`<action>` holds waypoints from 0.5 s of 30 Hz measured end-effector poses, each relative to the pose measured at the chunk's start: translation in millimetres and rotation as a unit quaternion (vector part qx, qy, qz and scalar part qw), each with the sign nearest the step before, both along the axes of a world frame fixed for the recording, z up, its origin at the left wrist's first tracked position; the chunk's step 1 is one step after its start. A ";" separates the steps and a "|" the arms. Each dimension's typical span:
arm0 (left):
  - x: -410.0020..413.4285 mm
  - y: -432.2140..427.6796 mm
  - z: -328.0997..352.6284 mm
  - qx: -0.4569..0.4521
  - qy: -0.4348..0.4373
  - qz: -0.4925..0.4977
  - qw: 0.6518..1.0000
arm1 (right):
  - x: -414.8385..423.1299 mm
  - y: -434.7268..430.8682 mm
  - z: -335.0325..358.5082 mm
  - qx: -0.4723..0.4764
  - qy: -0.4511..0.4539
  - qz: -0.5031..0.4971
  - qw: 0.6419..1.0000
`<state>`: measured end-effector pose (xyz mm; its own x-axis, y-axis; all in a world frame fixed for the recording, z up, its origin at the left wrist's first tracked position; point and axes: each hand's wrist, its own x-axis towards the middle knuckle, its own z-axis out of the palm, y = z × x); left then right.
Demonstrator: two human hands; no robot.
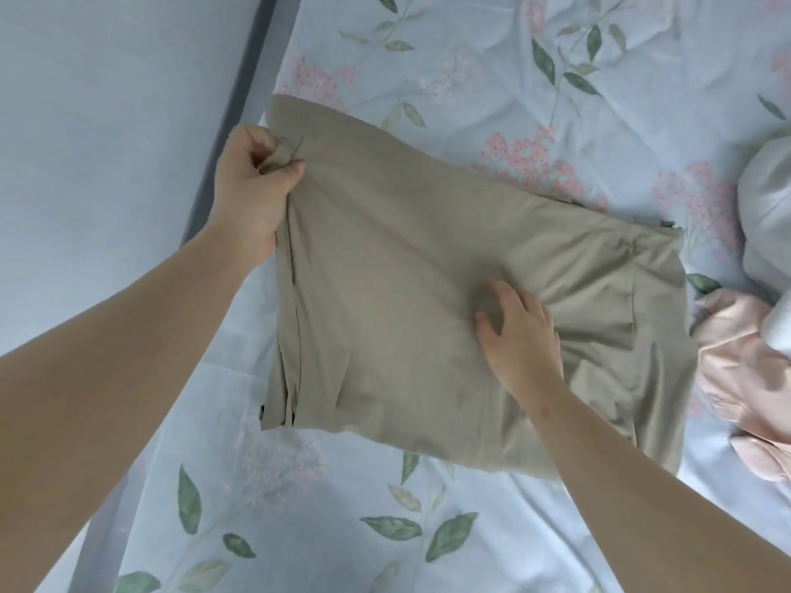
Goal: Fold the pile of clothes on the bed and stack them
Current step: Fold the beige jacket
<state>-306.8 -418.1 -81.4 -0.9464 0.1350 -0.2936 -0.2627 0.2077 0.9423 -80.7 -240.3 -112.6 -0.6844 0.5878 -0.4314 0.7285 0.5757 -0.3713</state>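
Fingers (261, 143) of the left hand (252, 194) are pinching the far-left corner of the garment (385, 250); the right hand (520, 336), fingers spread, is pressing its middle onto the bed (471, 57). Tugging taut with edges aligned looks wise.

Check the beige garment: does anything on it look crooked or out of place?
Mostly tidy, but the beige garment has layers fanned out unevenly along its lower left edge, and a small dark tag pokes out there. Cloth wrinkles around the right hand, which presses it; the left hand grips the far left corner.
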 end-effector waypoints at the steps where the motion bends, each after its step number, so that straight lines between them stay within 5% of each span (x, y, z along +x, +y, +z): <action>1: 0.2 -2.0 -7.7 -0.015 -0.018 0.011 1.000 | 0.0 -1.0 -0.9 0.005 0.000 0.002 1.000; 5: 15.2 -10.4 -36.3 -0.144 -0.193 -0.003 0.971 | 2.0 -5.5 -6.2 0.024 -0.019 0.014 0.999; 9: 57.1 -33.3 -34.8 -0.275 -0.105 0.017 0.956 | 8.6 -18.2 -5.3 0.049 -0.002 0.007 0.999; 15: 156.3 -90.7 -54.7 -0.339 -0.172 -0.045 0.924 | 35.7 -60.1 -6.5 0.067 0.011 0.019 0.998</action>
